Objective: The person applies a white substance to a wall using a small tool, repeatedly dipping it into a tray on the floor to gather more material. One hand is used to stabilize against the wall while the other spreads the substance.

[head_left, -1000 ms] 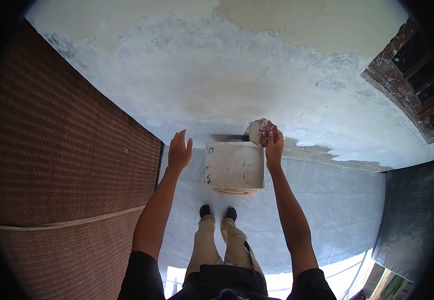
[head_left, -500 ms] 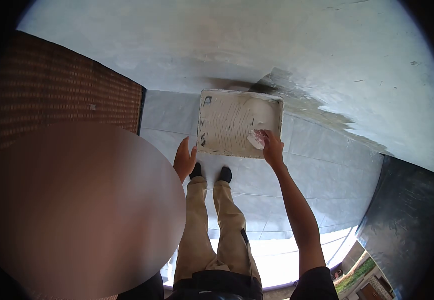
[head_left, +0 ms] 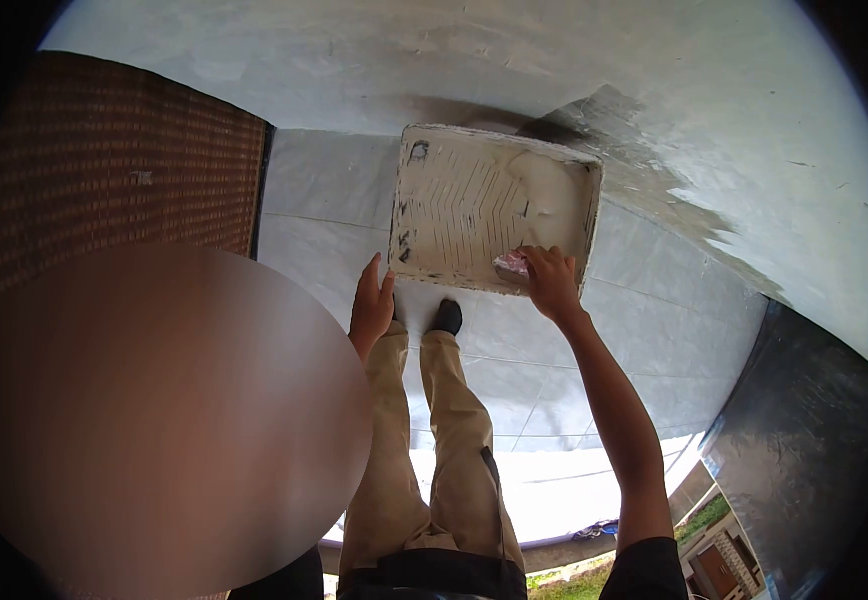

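A square white paint tray [head_left: 454, 205] smeared with plaster stands on the tiled floor against the wall. My right hand [head_left: 552, 282] reaches into its near right corner and grips a reddish sanding block [head_left: 510, 264] coated with white paste, pressing it against the tray's inside. My left hand [head_left: 371, 305] hangs flat beside my left knee, fingers together and straight, holding nothing. My feet in dark socks stand just in front of the tray.
A white plastered wall [head_left: 574, 70] with grey patches rises behind the tray. A brown woven panel [head_left: 124, 170] stands to the left. A dark slab [head_left: 804, 420] lies at the right. A blurred blob covers the lower left.
My right hand brought the block down from the wall into the tray. My left hand dropped from the wall to my thigh. The view tilted down toward the floor.
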Tool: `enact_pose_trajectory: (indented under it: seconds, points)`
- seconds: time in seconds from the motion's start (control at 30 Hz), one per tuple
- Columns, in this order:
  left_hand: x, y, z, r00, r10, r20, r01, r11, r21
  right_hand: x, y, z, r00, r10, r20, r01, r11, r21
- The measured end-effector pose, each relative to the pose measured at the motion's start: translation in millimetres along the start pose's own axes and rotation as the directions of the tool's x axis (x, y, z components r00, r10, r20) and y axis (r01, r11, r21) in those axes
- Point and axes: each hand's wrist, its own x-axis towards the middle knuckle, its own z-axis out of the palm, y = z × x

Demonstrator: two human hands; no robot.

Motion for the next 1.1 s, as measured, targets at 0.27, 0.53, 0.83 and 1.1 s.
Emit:
enact_pose_trajectory:
  seconds: [0.27, 0.53, 0.83, 1.1]
  points:
    - [0.9, -3.7, 0.2, 1.0, -0.027, -0.012, 0.026, 0.999, -0.031, 27.4, -20.9, 2.1, 0.979, -0.052, 0.199, 0.059, 0.998, -0.025]
    - [-3.2, -7.8, -5.5, 0.998, -0.051, -0.03, 0.049, 0.997, -0.052, 48.5, -32.5, 22.2, 0.967, -0.033, 0.254, 0.027, 0.999, 0.024]
    - [-5.2, -4.9, -9.9, 0.997, -0.068, -0.032, 0.066, 0.996, -0.067, 65.9, -46.4, 40.7, 0.981, -0.026, 0.191, -0.012, 0.98, 0.196]
    - [-7.4, -2.2, -15.8, 0.996, -0.087, -0.03, 0.085, 0.994, -0.074, 82.4, -43.7, 44.1, 0.967, 0.023, 0.256, -0.131, 0.901, 0.414]
